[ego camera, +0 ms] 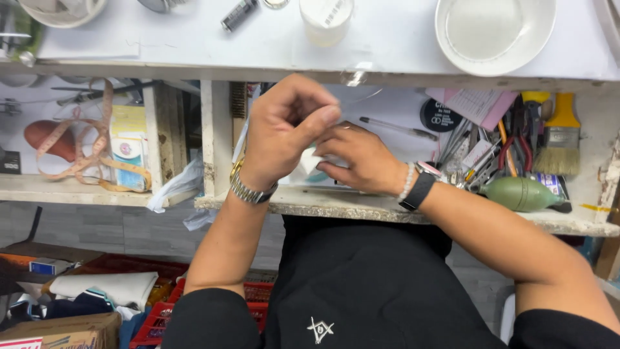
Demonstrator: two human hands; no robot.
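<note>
My left hand (287, 129) and right hand (361, 158) together, both pinching small white soft cloth wad (311, 159) at front edge of worn lower shelf (323, 205). Looks light, limp, non-fragile; grip by bunched corner.

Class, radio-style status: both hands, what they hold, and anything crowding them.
Left hand pinched shut on small white piece. Right hand fingers touching it; grip unclear. Both over the lower shelf. Pen and tool clutter close right.

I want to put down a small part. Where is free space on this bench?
Bare patches: the top shelf between the plastic cup and white bowl, and left of the cup. Crowded: the tool pile beside the right hand; the left hand blocks the middle.
</note>
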